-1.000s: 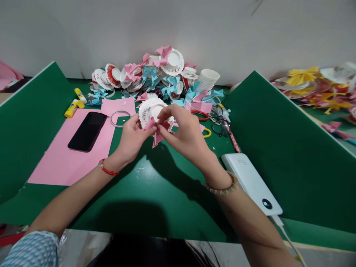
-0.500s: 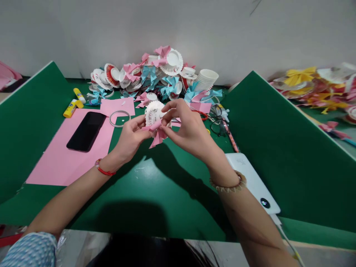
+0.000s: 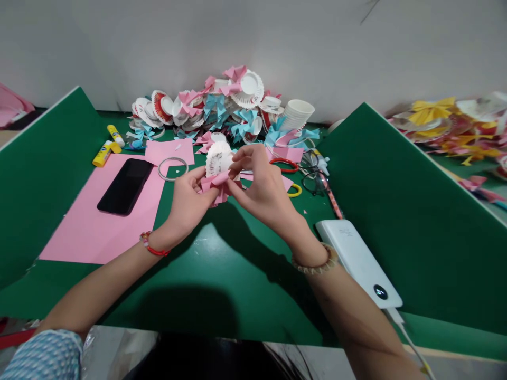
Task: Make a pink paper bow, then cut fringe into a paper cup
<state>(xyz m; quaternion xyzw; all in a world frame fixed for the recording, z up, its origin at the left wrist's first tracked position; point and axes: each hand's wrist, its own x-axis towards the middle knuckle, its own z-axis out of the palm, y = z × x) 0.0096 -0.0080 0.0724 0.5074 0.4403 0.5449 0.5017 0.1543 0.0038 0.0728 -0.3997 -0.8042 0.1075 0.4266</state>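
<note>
Above the middle of the green table, my left hand (image 3: 189,196) and my right hand (image 3: 262,186) hold one small craft piece between them. It is a white fringed paper cup flower (image 3: 217,159) with a pink paper bow (image 3: 214,186) under it. My left fingers pinch the bow from the left. My right thumb and fingers press on the flower and the bow's right side. A red string bracelet sits on my left wrist, a beaded one on my right.
A black phone (image 3: 125,186) lies on pink paper (image 3: 91,232) at the left, with glue sticks (image 3: 103,153) and a tape ring (image 3: 172,168) beyond. Finished flowers with bows (image 3: 222,108) and stacked cups (image 3: 298,113) stand at the back. White power bank (image 3: 358,262), glasses (image 3: 313,181), green dividers (image 3: 400,200) at right.
The flower and bow have dropped slightly and turned edge-up between my hands. My fingers have closed in tighter on the pink bow.
</note>
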